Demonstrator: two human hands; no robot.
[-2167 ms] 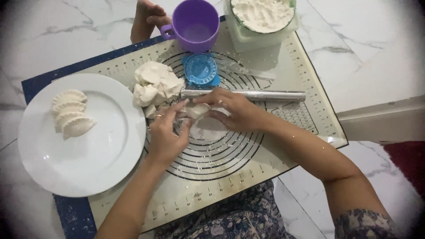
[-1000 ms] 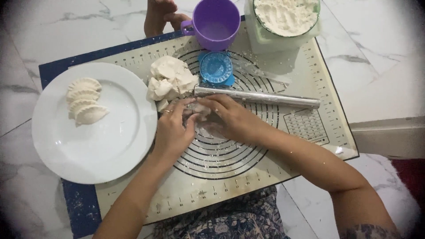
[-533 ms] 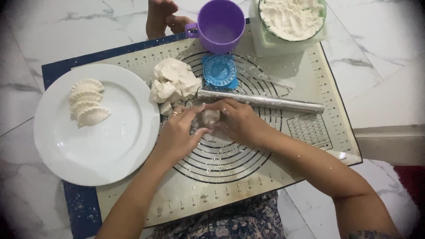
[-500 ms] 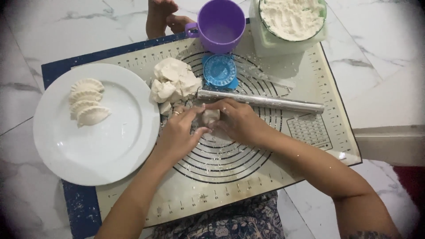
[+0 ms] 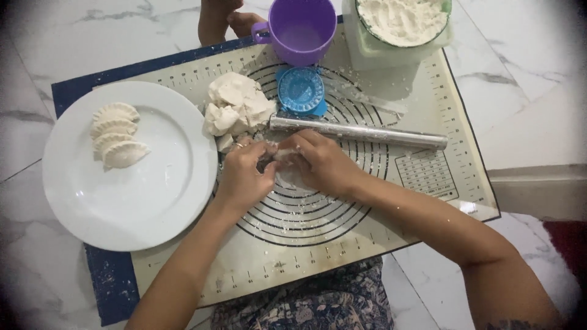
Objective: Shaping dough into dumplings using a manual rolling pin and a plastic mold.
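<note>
A small piece of dough [image 5: 276,156] is pinched between the curled fingers of the left hand [image 5: 241,174] and the right hand [image 5: 321,164], above the middle of the baking mat [image 5: 422,91]. A metal rolling pin [image 5: 361,132] and a dough lump [image 5: 235,110] are seen just beyond; a white plate [image 5: 159,195] with four dumplings [image 5: 116,134] is set at the mat's left edge.

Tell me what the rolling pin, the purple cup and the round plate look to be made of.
Rolling pin: likely metal, a silvery cylinder with a bright sheen along it.
Purple cup: probably plastic, one even matte colour with a moulded handle.
Round plate: looks like glazed ceramic, white and glossy with soft reflections; melamine is possible.
</note>
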